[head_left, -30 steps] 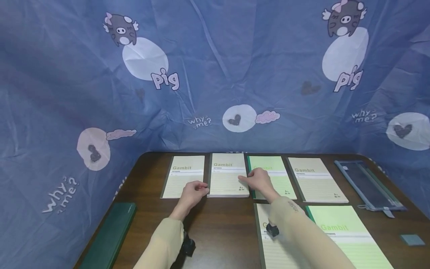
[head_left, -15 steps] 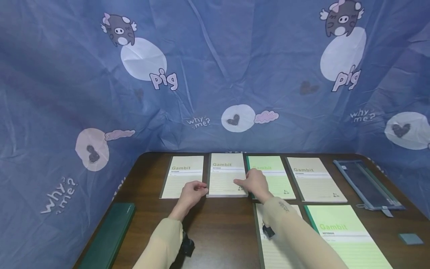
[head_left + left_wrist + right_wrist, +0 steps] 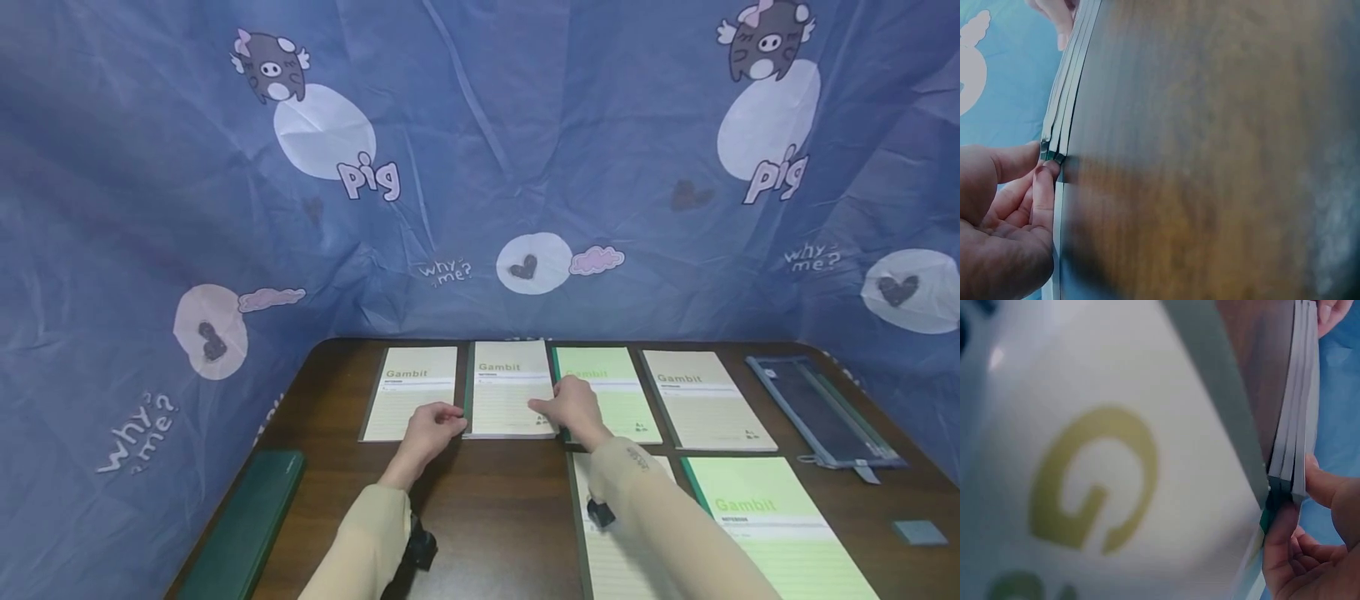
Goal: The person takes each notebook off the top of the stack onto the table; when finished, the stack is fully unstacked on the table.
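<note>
A short stack of Gambit notebooks lies second from the left in the back row, the top one cream with a grey spine. A green spine strip shows along its left side. My left hand pinches the stack's near left corner, thumb against the top notebook and fingers at the spine ends in the left wrist view. On the other side my right hand has its thumb on the top cover and its fingers at the right edge. The right wrist view shows the layered page edges close up.
A cream notebook lies left of the stack; a green one and another cream one lie right. Two more lie in front. A mesh pouch, a small blue-grey block and a dark green case flank them.
My right hand has slid its thumb slightly nearer over the cover, and its forearm has shifted left. The green spine strip now shows at the stack's left side. My left hand stays in place.
</note>
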`<action>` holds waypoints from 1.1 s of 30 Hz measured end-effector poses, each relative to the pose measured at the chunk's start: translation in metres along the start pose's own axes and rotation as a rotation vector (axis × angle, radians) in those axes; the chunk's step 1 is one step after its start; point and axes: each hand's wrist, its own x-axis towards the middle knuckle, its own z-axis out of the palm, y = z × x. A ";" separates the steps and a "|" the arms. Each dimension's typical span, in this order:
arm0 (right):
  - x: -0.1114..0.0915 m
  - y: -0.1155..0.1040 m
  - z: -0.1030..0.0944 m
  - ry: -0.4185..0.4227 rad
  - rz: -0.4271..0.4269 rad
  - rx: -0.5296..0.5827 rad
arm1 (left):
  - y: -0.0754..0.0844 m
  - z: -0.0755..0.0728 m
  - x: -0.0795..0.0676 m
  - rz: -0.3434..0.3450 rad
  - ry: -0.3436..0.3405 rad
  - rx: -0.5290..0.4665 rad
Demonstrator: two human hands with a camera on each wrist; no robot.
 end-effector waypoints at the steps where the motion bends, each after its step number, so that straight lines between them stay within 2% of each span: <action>1: 0.000 0.000 0.000 0.000 0.005 0.010 | 0.000 0.000 0.000 -0.001 0.000 -0.001; 11: 0.000 -0.002 -0.010 -0.050 0.061 0.073 | 0.002 0.000 0.000 -0.017 -0.004 -0.004; 20: -0.010 0.002 -0.020 -0.175 0.149 0.364 | 0.001 0.001 0.002 -0.035 0.006 0.008; 26: -0.028 0.006 -0.023 -0.223 0.169 0.447 | 0.000 0.001 0.002 -0.065 0.009 -0.006; 33: -0.064 0.010 -0.023 -0.233 0.175 0.418 | 0.001 0.001 0.002 -0.079 -0.001 -0.021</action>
